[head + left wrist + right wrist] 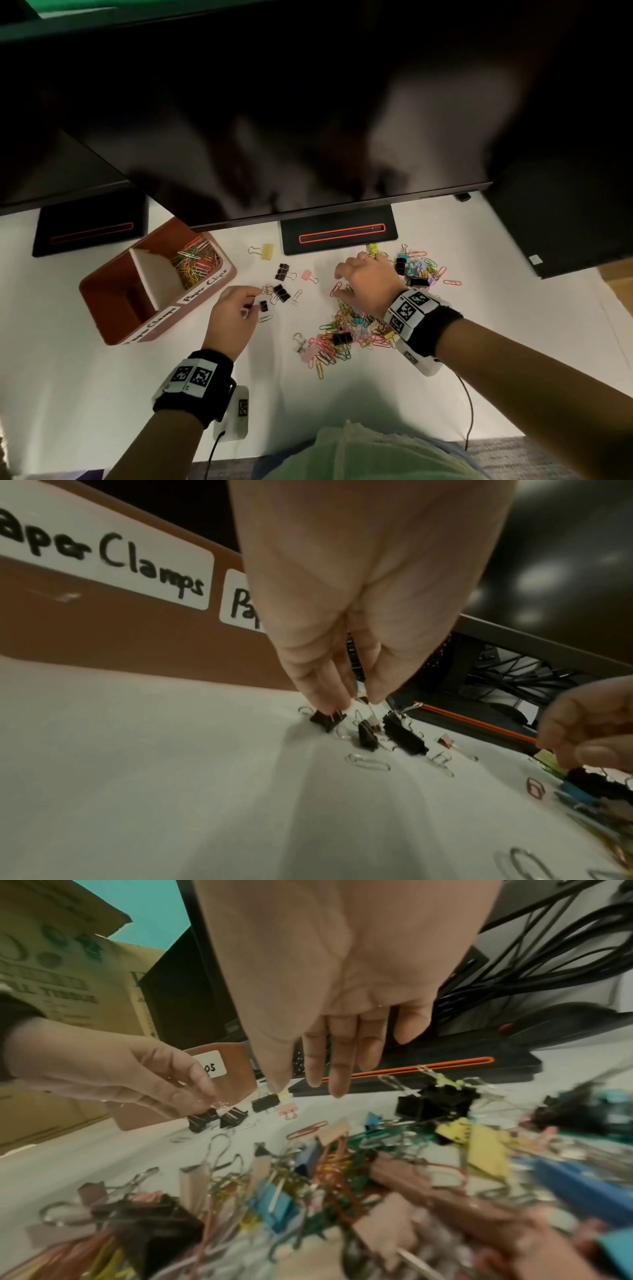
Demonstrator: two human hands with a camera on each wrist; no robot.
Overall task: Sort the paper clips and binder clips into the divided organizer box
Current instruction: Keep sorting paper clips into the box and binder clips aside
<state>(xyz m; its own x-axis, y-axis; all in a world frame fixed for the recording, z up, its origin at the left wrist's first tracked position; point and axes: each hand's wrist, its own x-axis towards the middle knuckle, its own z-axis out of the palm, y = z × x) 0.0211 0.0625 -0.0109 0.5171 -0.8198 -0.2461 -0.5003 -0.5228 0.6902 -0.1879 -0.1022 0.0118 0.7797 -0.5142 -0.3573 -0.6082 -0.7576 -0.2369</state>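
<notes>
A brown divided organizer box [102, 329] stands at the left, its labels reading "Paper Clamps" [113, 558] and "Paper Clips". Coloured paper clips [193, 262] lie in the far compartment; the near one looks dark inside. My left hand [255, 301] pinches the wire handle of a small black binder clip [368, 737] on the table, beside two other black ones [327, 719] [404, 735]. My right hand [337, 282] hovers with straight fingers above the mixed pile [352, 329], holding nothing. A red paper clip [335, 288] lies under its fingertips.
A second heap of clips [418, 270] sits at the right near the monitor stand [339, 233]. Loose yellow [267, 251], pink [307, 275] and black [282, 271] binder clips lie between the hands. The dark monitor [308, 137] overhangs the back. A cable [469, 404] trails by the table's front edge.
</notes>
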